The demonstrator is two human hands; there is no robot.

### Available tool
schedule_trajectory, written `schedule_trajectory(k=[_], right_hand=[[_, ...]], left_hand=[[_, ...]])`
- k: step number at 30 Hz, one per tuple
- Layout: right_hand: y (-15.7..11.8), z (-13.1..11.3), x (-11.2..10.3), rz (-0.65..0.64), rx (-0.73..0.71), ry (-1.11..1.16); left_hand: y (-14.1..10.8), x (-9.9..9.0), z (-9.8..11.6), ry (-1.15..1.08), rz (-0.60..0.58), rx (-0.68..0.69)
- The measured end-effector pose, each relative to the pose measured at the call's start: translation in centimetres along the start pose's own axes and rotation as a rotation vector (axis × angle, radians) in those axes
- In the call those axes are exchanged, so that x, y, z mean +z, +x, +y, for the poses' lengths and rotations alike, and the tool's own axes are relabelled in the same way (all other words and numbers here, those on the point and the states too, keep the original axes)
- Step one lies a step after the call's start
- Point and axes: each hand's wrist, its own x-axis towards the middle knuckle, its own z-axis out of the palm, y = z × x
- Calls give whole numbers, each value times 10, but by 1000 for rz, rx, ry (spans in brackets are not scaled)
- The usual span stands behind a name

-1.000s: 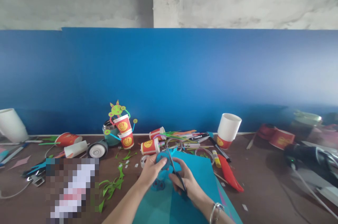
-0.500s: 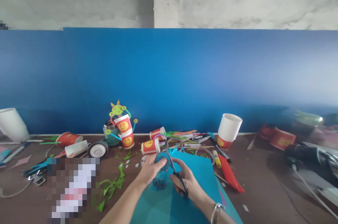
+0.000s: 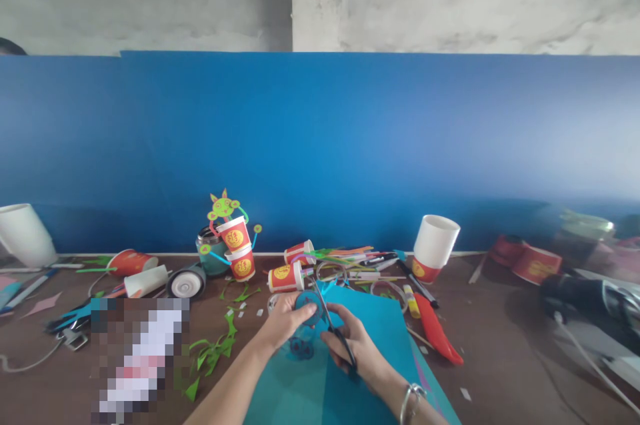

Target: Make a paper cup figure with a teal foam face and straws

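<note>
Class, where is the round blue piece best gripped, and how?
Probably pinch the round blue piece at its left side, coming from the left, thumb on its flat face, as the left hand does: scissors in the right hand stand at its right edge.

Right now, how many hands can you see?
2. The left hand is near the middle, holding a blue disc. The right hand is just beside it, holding scissors. The pixelated patch on the left could hide more.

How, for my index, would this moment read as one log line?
left hand: holds round blue paper piece | right hand: holds black-handled metal scissors | blades beside piece
</note>
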Motion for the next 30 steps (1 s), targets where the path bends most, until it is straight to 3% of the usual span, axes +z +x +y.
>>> schedule_trajectory(k=[7, 23, 30], right_hand=[[1, 2, 0, 12, 9, 19], [1, 2, 2, 41, 3, 13], [0, -1, 3, 47, 30, 18]], left_hand=[[1, 7, -1, -32, 105, 35], [-1, 6, 4, -39, 46, -4], [1, 11, -3, -35, 123, 28]])
